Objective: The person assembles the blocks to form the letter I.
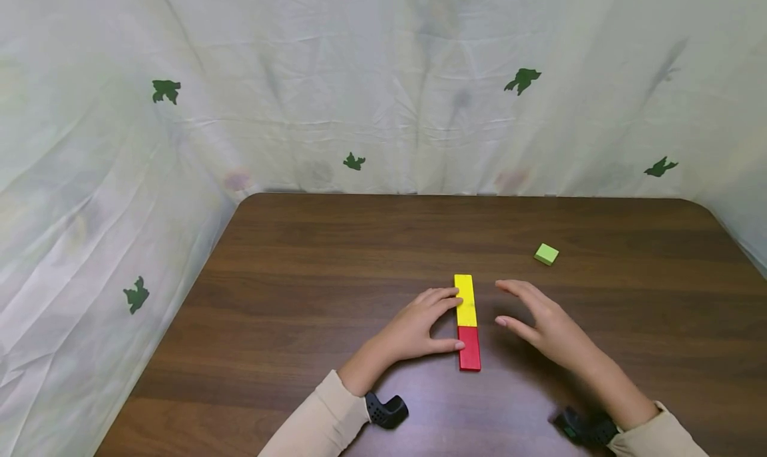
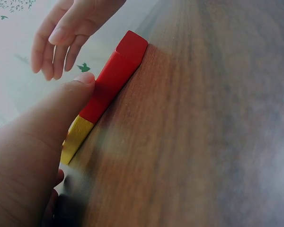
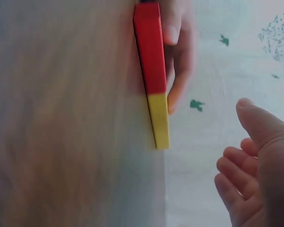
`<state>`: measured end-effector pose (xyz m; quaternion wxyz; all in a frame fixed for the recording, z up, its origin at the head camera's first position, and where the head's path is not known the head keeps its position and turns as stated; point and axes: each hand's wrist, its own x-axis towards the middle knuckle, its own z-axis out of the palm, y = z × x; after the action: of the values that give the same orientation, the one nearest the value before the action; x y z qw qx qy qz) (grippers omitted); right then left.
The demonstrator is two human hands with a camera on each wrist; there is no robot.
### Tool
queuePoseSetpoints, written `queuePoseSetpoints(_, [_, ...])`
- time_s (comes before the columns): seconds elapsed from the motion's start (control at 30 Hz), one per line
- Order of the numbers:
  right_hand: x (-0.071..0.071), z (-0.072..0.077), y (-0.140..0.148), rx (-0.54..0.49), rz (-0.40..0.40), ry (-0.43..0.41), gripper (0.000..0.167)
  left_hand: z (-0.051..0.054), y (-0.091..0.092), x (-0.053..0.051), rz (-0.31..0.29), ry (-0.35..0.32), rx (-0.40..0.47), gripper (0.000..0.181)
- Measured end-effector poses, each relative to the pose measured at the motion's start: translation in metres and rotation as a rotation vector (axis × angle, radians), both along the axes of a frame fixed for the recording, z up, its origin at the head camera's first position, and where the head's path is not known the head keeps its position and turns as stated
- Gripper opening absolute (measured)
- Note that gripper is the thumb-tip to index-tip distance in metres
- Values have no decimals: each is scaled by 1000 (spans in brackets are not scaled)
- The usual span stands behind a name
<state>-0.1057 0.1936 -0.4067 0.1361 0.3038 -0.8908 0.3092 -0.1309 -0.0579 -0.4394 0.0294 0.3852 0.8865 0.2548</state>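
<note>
Yellow block (image 1: pixel 465 302) lay at 12 o'clock, abutting red block (image 1: pixel 470 350). Left hand (image 1: pixel 413 325), fingers outstretched, touched both from 9 o'clock; right hand (image 1: pixel 548 324), relaxed, empty, hovered at 3. Even, light pressure seemed best for alignment.

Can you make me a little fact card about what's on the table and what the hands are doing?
Table: dark brown wood-grain table
Pair: glossy yellow rectangular block end to end with a glossy red rectangular block, red nearer the person
Loner: small light-green block, farther back and to the right
Left grip: touching the yellow and red blocks
Right grip: right of the pair, touching no block
Backdrop: white cloth with green shapes
</note>
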Motion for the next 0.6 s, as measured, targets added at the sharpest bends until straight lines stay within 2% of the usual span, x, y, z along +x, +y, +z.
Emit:
queuePoseSetpoints(0.33, [-22,0,17,-63,-48,90,68,1,0,0,-3,-4,-3,68])
queuePoseSetpoints(0.6, [-38,-3,31,-71,-169,102,67,2,0,1,2,-19,-14,69])
